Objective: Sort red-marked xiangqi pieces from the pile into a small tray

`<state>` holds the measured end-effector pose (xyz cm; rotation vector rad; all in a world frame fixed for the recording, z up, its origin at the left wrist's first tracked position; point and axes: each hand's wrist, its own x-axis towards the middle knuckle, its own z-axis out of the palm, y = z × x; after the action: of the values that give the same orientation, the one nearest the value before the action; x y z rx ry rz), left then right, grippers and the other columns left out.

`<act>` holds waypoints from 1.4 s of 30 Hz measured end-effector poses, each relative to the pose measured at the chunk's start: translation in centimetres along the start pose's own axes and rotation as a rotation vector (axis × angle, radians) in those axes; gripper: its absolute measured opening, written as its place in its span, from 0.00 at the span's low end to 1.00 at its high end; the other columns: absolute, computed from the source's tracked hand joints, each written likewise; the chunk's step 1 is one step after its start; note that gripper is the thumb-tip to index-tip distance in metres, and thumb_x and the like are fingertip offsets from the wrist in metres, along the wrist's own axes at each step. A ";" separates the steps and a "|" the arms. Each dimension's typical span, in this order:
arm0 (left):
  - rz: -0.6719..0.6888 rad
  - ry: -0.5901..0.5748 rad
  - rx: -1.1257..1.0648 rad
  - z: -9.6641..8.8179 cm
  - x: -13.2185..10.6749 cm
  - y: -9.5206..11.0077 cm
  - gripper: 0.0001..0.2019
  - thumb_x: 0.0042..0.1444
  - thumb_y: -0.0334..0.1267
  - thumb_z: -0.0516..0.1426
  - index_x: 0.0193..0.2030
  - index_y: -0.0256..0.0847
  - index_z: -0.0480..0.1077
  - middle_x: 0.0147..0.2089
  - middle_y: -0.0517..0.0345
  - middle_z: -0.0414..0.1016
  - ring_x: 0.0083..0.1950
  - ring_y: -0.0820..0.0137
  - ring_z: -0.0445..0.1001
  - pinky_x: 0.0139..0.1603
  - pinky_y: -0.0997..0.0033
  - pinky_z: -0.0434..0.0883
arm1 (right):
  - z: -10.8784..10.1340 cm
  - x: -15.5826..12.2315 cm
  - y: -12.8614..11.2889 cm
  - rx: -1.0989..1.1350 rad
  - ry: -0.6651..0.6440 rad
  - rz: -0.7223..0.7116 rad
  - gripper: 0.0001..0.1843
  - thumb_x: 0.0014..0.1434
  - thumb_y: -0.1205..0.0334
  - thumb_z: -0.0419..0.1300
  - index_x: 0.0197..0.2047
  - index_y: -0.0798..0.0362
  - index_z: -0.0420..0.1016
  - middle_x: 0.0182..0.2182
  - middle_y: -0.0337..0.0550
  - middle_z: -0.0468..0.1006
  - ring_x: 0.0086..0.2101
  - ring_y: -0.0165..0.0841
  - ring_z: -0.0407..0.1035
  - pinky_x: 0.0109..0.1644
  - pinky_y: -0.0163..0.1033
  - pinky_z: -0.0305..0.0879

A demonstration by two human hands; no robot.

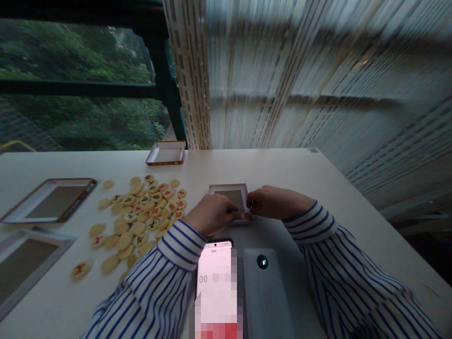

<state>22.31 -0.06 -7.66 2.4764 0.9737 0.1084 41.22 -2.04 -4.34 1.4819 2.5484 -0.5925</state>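
A small white square box (228,190) lies on the white table (289,169) in front of me. My left hand (211,213) rests curled on the box's near left side, fingers closed against it. My right hand (273,202) sits at the box's near right corner, fingers pinched on a round wooden piece with a red mark (246,216). A heap of pale round wooden game pieces (144,212) with red and black characters lies to the left of my left hand. Both arms wear blue-striped white sleeves.
A small box lid (165,153) sits at the table's far edge. Two larger flat trays (49,200) (24,263) lie at the left. A lit phone (217,282) and a grey device (264,292) lie near me. Curtains and a window stand behind.
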 end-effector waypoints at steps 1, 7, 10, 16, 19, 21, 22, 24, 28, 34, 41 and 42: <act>-0.016 0.006 0.008 -0.1 -0.2 -0.1 0.13 0.55 0.40 0.52 0.43 0.44 0.76 0.41 0.53 0.78 0.39 0.67 0.73 0.38 0.71 0.63 | 0.0 0.0 0.0 -0.001 -0.002 -0.004 0.11 0.54 0.65 0.52 0.36 0.54 0.76 0.30 0.44 0.78 0.29 0.30 0.70 0.30 0.32 0.59; -0.048 -0.006 0.029 -1.1 -1.9 -0.9 0.15 0.52 0.45 0.55 0.43 0.45 0.75 0.41 0.54 0.78 0.41 0.65 0.73 0.38 0.70 0.63 | 0.0 -0.1 0.0 0.004 0.004 0.015 0.11 0.54 0.64 0.52 0.36 0.54 0.76 0.29 0.44 0.77 0.28 0.30 0.69 0.30 0.32 0.58; -0.045 -0.026 0.051 -1.3 -2.5 -1.0 0.13 0.51 0.44 0.56 0.40 0.46 0.76 0.40 0.55 0.78 0.40 0.66 0.73 0.37 0.71 0.63 | 0.1 -0.1 0.1 0.007 0.010 -0.004 0.12 0.55 0.62 0.52 0.35 0.54 0.76 0.28 0.43 0.77 0.28 0.29 0.69 0.29 0.32 0.58; -0.046 -0.022 0.050 -1.0 -2.7 -1.1 0.12 0.51 0.41 0.55 0.41 0.45 0.76 0.40 0.55 0.78 0.41 0.66 0.73 0.39 0.70 0.64 | 0.6 0.1 0.6 -0.012 0.014 -0.002 0.12 0.54 0.63 0.52 0.36 0.54 0.76 0.28 0.43 0.77 0.27 0.29 0.68 0.29 0.32 0.57; -0.047 -0.023 0.042 -0.9 -2.6 -1.2 0.12 0.51 0.40 0.55 0.41 0.45 0.76 0.41 0.54 0.78 0.41 0.65 0.73 0.40 0.70 0.65 | 0.6 0.2 0.6 -0.014 0.017 0.003 0.12 0.53 0.63 0.52 0.36 0.54 0.76 0.28 0.43 0.77 0.27 0.29 0.68 0.29 0.32 0.57; -0.042 -0.013 0.039 -0.9 -2.7 -1.2 0.13 0.51 0.41 0.56 0.42 0.45 0.76 0.41 0.54 0.78 0.42 0.65 0.73 0.41 0.69 0.65 | 0.5 0.1 0.5 -0.014 0.015 0.003 0.12 0.53 0.64 0.52 0.37 0.54 0.76 0.28 0.43 0.77 0.27 0.30 0.69 0.29 0.32 0.58; -0.038 0.003 0.043 -0.9 -2.7 -1.3 0.13 0.51 0.41 0.56 0.43 0.44 0.75 0.42 0.53 0.77 0.43 0.64 0.73 0.42 0.68 0.65 | 0.4 0.1 0.4 -0.010 0.015 0.008 0.12 0.53 0.64 0.53 0.37 0.54 0.75 0.28 0.44 0.77 0.27 0.30 0.69 0.29 0.32 0.58; -0.027 0.053 0.057 -1.0 -3.0 -1.3 0.15 0.50 0.43 0.57 0.44 0.43 0.75 0.44 0.52 0.76 0.45 0.62 0.72 0.45 0.66 0.65 | 0.1 -0.1 0.1 0.005 0.020 0.016 0.12 0.53 0.64 0.53 0.38 0.54 0.75 0.28 0.44 0.78 0.28 0.30 0.69 0.30 0.31 0.58; -0.008 0.173 0.061 -1.9 -4.5 -1.4 0.15 0.53 0.43 0.56 0.45 0.41 0.73 0.44 0.52 0.76 0.46 0.63 0.71 0.49 0.65 0.65 | -0.5 -0.6 -0.3 0.026 0.076 0.002 0.11 0.55 0.65 0.51 0.37 0.54 0.74 0.28 0.43 0.78 0.27 0.28 0.69 0.29 0.31 0.58; -0.092 0.414 -0.012 -4.6 -8.9 -2.5 0.12 0.56 0.42 0.54 0.42 0.39 0.74 0.41 0.54 0.77 0.43 0.68 0.72 0.48 0.68 0.66 | -0.6 -0.9 -0.7 -0.039 0.227 0.021 0.11 0.58 0.63 0.50 0.39 0.54 0.72 0.28 0.43 0.76 0.27 0.29 0.68 0.30 0.33 0.57; -0.275 0.678 -0.064 -6.2 -14.4 -5.0 0.13 0.55 0.45 0.54 0.39 0.41 0.75 0.41 0.55 0.77 0.43 0.67 0.73 0.45 0.70 0.69 | -0.3 -1.1 -2.2 -0.081 0.358 -0.068 0.09 0.59 0.63 0.50 0.40 0.54 0.70 0.28 0.42 0.75 0.29 0.31 0.69 0.33 0.34 0.58; -0.297 0.721 -0.062 -6.2 -14.9 -5.4 0.13 0.55 0.45 0.54 0.39 0.40 0.75 0.40 0.55 0.78 0.42 0.67 0.74 0.44 0.70 0.69 | -0.2 -1.2 -2.4 -0.075 0.369 -0.079 0.09 0.59 0.63 0.49 0.40 0.54 0.69 0.28 0.42 0.75 0.29 0.31 0.69 0.33 0.34 0.58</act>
<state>6.35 -4.03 -3.20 2.2192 1.5750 0.9610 39.72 -3.96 -3.14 1.5980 2.8759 -0.2451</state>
